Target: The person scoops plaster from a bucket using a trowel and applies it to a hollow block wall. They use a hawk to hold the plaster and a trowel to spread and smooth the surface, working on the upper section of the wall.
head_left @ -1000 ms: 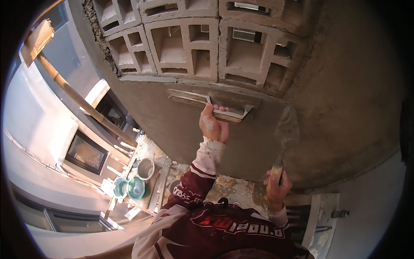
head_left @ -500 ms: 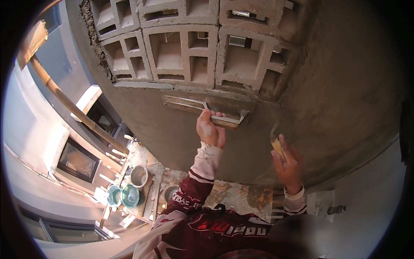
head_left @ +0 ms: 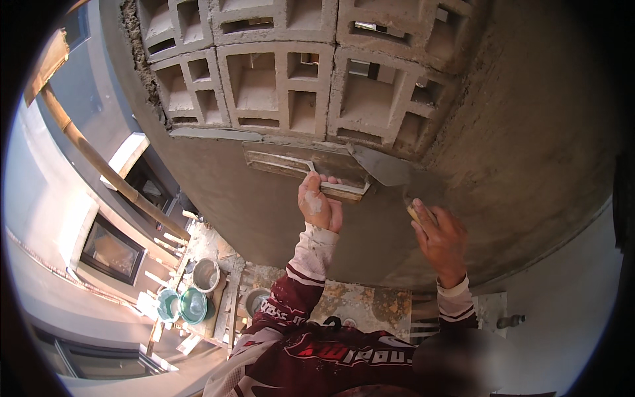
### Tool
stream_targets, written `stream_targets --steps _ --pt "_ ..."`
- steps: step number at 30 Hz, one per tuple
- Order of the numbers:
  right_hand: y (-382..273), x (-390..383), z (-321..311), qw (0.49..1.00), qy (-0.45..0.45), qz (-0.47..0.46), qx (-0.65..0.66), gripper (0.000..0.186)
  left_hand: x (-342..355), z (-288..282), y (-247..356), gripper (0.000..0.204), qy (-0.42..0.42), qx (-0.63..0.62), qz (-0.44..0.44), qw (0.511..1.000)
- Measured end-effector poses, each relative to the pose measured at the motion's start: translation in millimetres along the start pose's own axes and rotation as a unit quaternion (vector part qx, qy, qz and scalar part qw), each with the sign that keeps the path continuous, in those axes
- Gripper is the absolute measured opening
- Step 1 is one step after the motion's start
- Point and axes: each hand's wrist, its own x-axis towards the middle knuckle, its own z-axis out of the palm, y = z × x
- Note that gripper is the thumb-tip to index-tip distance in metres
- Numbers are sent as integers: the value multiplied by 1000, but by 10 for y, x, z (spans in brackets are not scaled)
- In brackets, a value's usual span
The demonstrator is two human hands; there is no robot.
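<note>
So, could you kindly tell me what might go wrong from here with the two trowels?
The pointed trowel has its blade right by the end of the rectangular trowel, so the two might knock together. Its tip also sits close to the lower edge of the openwork blocks, and could scrape or chip it. A tilted plate edge could perhaps score the smooth grey wall.
</note>
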Motion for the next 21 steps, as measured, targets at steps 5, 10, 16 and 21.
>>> stream_targets --steps 5,10,16,21 --pt "-18 6 35 1000 -11 -2 -3 62 4 -23 -8 9 2 5 2 1000" --pt "-9 -25 -35 999 -46 -2 29 61 4 -23 -8 8 9 6 0 1000" --pt "23 -78 -225 995 -58 15 84 59 -39 35 9 5 11 8 10 1000" --pt "-115 118 -86 997 4 18 72 62 -10 0 12 8 10 -6 -4 1000"
